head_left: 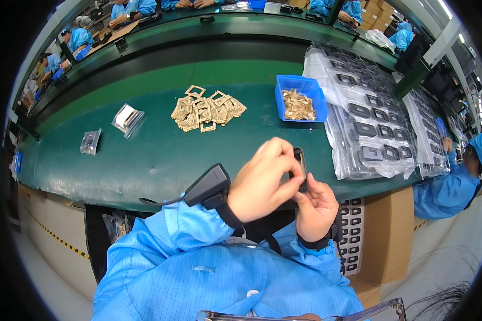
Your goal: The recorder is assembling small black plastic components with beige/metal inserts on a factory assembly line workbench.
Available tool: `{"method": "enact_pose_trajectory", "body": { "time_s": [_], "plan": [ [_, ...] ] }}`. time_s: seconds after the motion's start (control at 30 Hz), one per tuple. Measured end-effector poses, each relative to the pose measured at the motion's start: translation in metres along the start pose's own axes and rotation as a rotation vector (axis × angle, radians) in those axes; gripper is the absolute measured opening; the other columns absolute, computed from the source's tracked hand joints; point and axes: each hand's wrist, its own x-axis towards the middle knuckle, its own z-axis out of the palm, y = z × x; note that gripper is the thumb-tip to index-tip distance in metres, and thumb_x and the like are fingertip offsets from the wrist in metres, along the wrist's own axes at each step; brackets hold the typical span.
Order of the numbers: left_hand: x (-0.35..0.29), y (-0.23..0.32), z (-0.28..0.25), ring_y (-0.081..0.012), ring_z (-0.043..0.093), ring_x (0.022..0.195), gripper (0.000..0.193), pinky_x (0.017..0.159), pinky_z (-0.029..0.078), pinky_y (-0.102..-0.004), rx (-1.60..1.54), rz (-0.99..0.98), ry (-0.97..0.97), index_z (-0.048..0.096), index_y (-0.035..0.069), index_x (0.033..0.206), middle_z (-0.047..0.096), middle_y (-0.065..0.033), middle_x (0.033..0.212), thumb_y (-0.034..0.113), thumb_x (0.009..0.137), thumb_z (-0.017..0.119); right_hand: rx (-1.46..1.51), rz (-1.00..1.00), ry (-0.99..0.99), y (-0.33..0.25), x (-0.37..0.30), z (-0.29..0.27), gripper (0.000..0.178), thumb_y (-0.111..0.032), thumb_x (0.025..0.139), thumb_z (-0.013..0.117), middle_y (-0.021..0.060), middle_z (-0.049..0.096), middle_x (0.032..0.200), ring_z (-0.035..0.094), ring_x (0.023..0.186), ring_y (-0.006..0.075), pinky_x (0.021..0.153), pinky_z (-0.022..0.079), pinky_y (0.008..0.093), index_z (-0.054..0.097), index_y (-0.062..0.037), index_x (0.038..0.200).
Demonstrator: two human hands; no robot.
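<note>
Your glasses (397, 305) are nearest, at the lower border, and your blue coat (225, 278) spreads just above them. Your left hand (262, 179) and right hand (317, 206) are together, closed on one small dark frame (302, 166): the left grips its side, the right has fingertips at its lower end. This frame is over the front part of the green bench (64, 166); whether it touches the top, I cannot tell.

To your right, the plastic-covered trays (345, 155) stand near your hands and limit the room. Beyond the hands is the blue bin (297, 83) with small gold-coloured parts (298, 105). Toward your left you have wider room: green surface lies between your wrist device (208, 184) and the two clear bags (127, 119), and also before the pile of tan frames (206, 111).

Below the bench's near edge, at right, stands an open carton (388, 230). Striped tape (53, 232) crosses the pale floor at left, and a co-worker in blue (450, 187) sits at far right.
</note>
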Motion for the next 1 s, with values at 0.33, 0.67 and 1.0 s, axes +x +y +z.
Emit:
{"method": "enact_pose_trajectory", "body": {
  "time_s": [0.33, 0.67, 1.0],
  "plan": [
    [0.137, -0.097, -0.004, -0.0362, 0.065, 0.084, 0.010, 0.076, 0.051, -0.0426, 0.457, 0.231, 0.209, 0.063, 0.001, 0.094, 0.068, -0.0160, 0.085, 0.006, 0.085, 0.064, -0.147, 0.230, 0.281, -0.013, 0.012, -0.020, 0.040, 0.006, 0.092, 0.063, 0.0171, 0.065, 0.121, 0.068, 0.104, 0.0237, 0.084, 0.056, 0.0271, 0.053, 0.0027, 0.130],
    [0.103, -0.062, 0.001, -0.0213, 0.071, 0.094, 0.024, 0.085, 0.054, -0.0318, 0.107, -0.023, 0.121, 0.072, 0.000, 0.109, 0.074, -0.0152, 0.102, 0.011, 0.089, 0.068, -0.034, 0.268, 0.284, -0.014, 0.021, -0.018, 0.026, -0.006, 0.099, 0.054, 0.0067, 0.059, 0.102, 0.057, 0.079, 0.0104, 0.072, 0.051, 0.0234, 0.052, -0.0027, 0.125],
    [-0.018, -0.001, 0.007, -0.0137, 0.068, 0.097, 0.022, 0.086, 0.056, -0.0263, -0.836, -0.353, -0.020, 0.069, -0.005, 0.113, 0.072, -0.0107, 0.107, 0.005, 0.092, 0.069, -0.123, 0.097, 0.107, -0.033, 0.005, 0.025, 0.012, -0.009, 0.100, 0.056, 0.0004, 0.054, 0.095, 0.045, 0.075, 0.0031, 0.065, 0.038, 0.0181, 0.053, -0.0045, 0.112]
  ]
}}
